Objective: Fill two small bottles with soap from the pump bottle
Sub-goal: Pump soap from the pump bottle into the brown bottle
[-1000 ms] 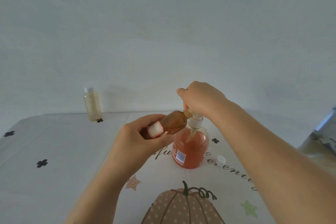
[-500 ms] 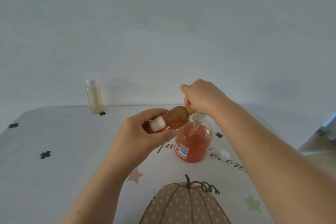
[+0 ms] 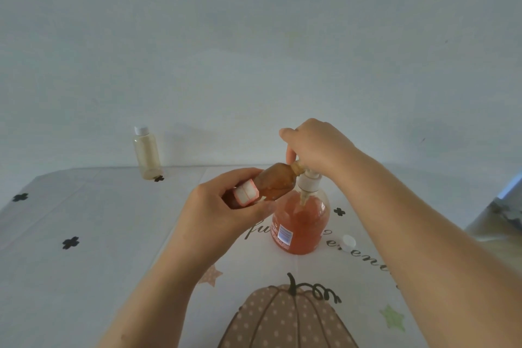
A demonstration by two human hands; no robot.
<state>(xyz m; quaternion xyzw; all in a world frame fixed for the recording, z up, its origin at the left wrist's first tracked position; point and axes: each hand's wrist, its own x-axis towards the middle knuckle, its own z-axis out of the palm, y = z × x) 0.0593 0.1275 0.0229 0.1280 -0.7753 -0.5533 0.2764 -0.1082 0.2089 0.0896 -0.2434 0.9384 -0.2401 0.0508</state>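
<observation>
We see the left hand (image 3: pixel 226 206) wrapped around a small brown bottle (image 3: pixel 275 183), its fingers (image 3: pixel 243 175) curled over the top and the thumb pressed underneath, pinching the bottle near its base, where a white label with a pink edge shows. The bottle lies tilted almost on its side, its neck pointing up and right to the nozzle of the pump bottle (image 3: pixel 300 220). It looks filled with amber-brown liquid along most of its length.

The right hand (image 3: pixel 316 144) sits on top of the pump head, fingers bent down and closed together over it; we cannot tell exactly where the fingertips lie, since the hand hides the nozzle.

The pump bottle stands upright on the tabletop (image 3: pixel 84 234), clear-walled, with orange soap reaching most of the way up. Just to its right a small white cap (image 3: pixel 348 241) lies on the cloth. Well apart, at the far left edge of the tabletop by the wall, a second small bottle (image 3: pixel 147 154) stands upright with a white cap on, holding pale yellowish liquid.
</observation>
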